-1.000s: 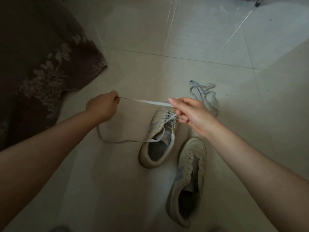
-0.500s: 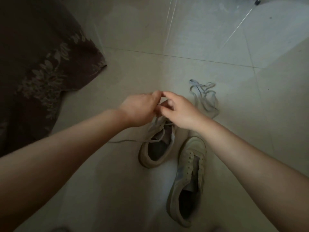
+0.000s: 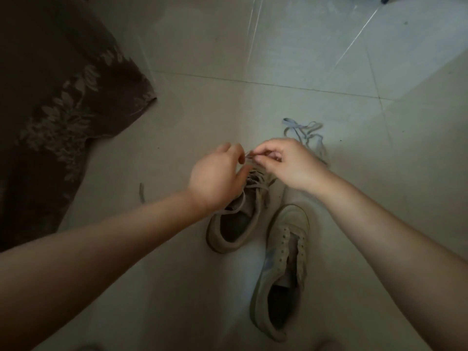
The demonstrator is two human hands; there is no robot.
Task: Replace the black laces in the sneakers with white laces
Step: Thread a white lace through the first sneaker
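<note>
Two sneakers lie on the floor (image 3: 177,287) in the lower middle of the frame. We work over the left sneaker (image 3: 234,224), whose toe is hidden under our hands; its lace (image 3: 253,184) is threaded partway through the eyelets, one end trailing out past our left forearm. Our left hand (image 3: 215,177) and right hand (image 3: 286,163) meet just above the toe, fingers closed in a pinch on a short stretch of that lace between them. Whether the pinch is on the tip or further down, we cannot tell.

The right sneaker (image 3: 281,269) sits just beside the first, heel toward us, its eyelets bare. A spare lace (image 3: 304,133) lies in a loose tangle beyond our right hand.

We judge the lace flat, woven, soft and very light: it will flop and twist, so it is best held close to the stiff tip and kept flat when fed into an eyelet. The sneakers look like soft, scuffed suede or canvas with pliable uppers and rubbery soles; the upper may need steadying near the eyelet row. Glossy tiles make up the floor, and a dark leaf-patterned cloth (image 3: 58,117) fills the upper left.
</note>
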